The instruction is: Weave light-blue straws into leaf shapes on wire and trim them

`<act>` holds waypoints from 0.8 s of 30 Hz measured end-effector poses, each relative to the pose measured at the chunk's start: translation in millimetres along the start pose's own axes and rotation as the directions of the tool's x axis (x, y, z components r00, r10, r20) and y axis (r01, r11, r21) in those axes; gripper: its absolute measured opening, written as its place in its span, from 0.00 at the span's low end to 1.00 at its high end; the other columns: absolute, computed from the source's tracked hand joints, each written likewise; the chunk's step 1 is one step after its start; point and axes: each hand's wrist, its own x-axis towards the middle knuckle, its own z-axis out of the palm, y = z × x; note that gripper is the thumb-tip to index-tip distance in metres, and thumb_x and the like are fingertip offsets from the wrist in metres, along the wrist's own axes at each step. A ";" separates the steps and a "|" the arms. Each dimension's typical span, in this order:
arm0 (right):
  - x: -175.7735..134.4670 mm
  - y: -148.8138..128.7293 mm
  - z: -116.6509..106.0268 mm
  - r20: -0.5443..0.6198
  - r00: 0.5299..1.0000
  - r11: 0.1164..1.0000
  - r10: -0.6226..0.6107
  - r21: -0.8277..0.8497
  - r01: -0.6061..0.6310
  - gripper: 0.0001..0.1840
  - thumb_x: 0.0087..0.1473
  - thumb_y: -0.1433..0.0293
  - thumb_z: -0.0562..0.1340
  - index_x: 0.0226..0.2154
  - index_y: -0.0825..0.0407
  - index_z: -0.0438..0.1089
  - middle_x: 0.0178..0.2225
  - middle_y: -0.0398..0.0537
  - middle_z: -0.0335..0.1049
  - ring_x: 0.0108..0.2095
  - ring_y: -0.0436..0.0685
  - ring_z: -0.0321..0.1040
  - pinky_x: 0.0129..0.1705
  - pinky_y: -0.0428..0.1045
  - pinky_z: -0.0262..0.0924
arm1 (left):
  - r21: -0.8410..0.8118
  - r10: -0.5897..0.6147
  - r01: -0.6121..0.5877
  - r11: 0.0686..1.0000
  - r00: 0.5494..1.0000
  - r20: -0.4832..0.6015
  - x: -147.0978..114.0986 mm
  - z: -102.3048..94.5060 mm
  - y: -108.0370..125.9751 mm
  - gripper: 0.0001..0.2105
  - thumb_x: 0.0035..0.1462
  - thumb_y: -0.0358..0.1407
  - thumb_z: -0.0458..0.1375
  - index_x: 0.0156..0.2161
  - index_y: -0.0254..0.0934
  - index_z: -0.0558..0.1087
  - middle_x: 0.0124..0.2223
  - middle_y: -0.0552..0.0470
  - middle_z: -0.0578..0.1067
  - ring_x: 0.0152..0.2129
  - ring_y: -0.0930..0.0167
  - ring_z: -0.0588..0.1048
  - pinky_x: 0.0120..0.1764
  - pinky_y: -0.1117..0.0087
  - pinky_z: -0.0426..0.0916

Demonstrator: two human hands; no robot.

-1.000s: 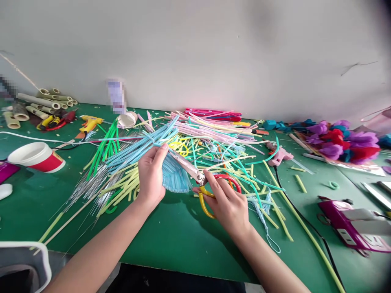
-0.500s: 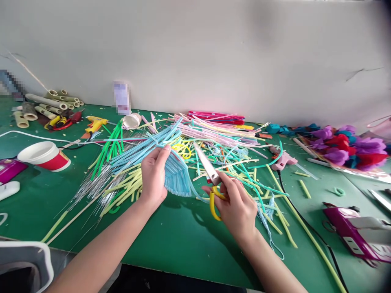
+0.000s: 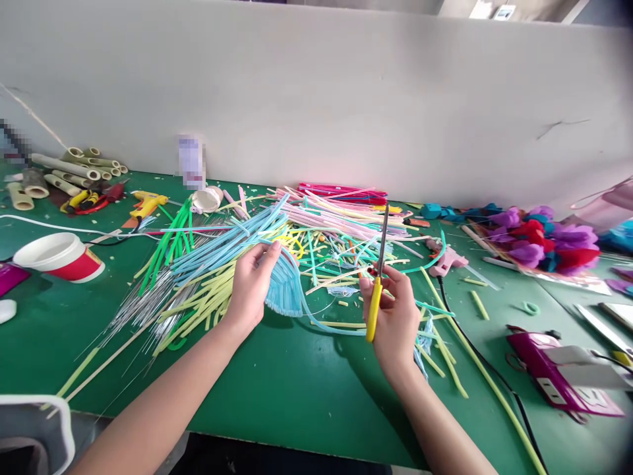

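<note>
"Blue piece — where is it now?"

"Over the green table, in front of the heap of stems, held up in the left hand."

"What's changed?"

"A second ago the scissors slanted in with their tips at the piece. Now they stand upright, well apart from it, and a blue strand runs from it toward the right hand. I'd judge that no cut is being made just now, and the strand is being drawn clear."

"And the hands?"

"Left is closed, thumb on top, gripping the piece near its upper edge. Right is half curled around the scissors, fingers bent, not clenched. Blades show edge-on, so I can't tell if they're parted — nor whether those fingers pinch the strand."
</note>
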 end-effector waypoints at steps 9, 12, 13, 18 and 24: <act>6.9 5.0 1.4 0.078 0.989 0.981 0.126 0.138 -0.136 0.27 0.52 0.47 0.63 0.46 0.48 0.65 0.29 0.39 0.65 0.19 0.47 0.60 0.18 0.43 0.53 | 0.123 -0.056 0.035 0.992 0.984 0.167 -1.1 0.9 -11.8 0.13 0.53 0.45 0.65 0.38 0.39 0.73 0.37 0.48 0.79 0.34 0.63 0.78 0.41 0.64 0.69; 7.2 6.0 1.5 0.093 0.988 0.983 0.122 0.124 -0.134 0.28 0.52 0.47 0.63 0.47 0.48 0.65 0.29 0.39 0.65 0.20 0.47 0.61 0.19 0.43 0.54 | 0.268 0.016 -0.056 0.962 0.988 0.152 0.1 -1.1 -16.9 0.13 0.49 0.41 0.68 0.38 0.40 0.73 0.38 0.50 0.78 0.37 0.64 0.76 0.43 0.66 0.67; 7.3 6.2 1.5 0.099 0.988 0.984 0.121 0.122 -0.132 0.28 0.52 0.47 0.63 0.47 0.48 0.65 0.29 0.39 0.64 0.20 0.47 0.61 0.20 0.43 0.54 | 0.294 0.030 -0.074 0.953 0.988 0.153 0.4 -1.6 -18.2 0.13 0.50 0.41 0.67 0.39 0.40 0.73 0.38 0.50 0.78 0.37 0.64 0.76 0.43 0.66 0.67; 6.3 7.8 2.2 0.131 0.985 0.985 0.115 0.115 -0.130 0.27 0.53 0.47 0.62 0.46 0.48 0.66 0.30 0.39 0.64 0.21 0.47 0.61 0.20 0.43 0.55 | 0.292 0.000 -0.048 0.955 0.987 0.161 0.5 -2.1 -20.2 0.12 0.52 0.41 0.65 0.40 0.40 0.74 0.38 0.49 0.78 0.35 0.64 0.77 0.40 0.67 0.68; 19.3 2.9 -6.9 0.100 0.994 0.997 0.039 -0.065 -0.033 0.29 0.53 0.46 0.61 0.47 0.50 0.67 0.32 0.45 0.71 0.22 0.51 0.65 0.23 0.46 0.58 | 0.244 -0.070 0.023 0.969 0.980 0.185 0.2 -2.3 -14.0 0.14 0.52 0.41 0.62 0.43 0.38 0.76 0.30 0.50 0.79 0.27 0.64 0.76 0.33 0.68 0.69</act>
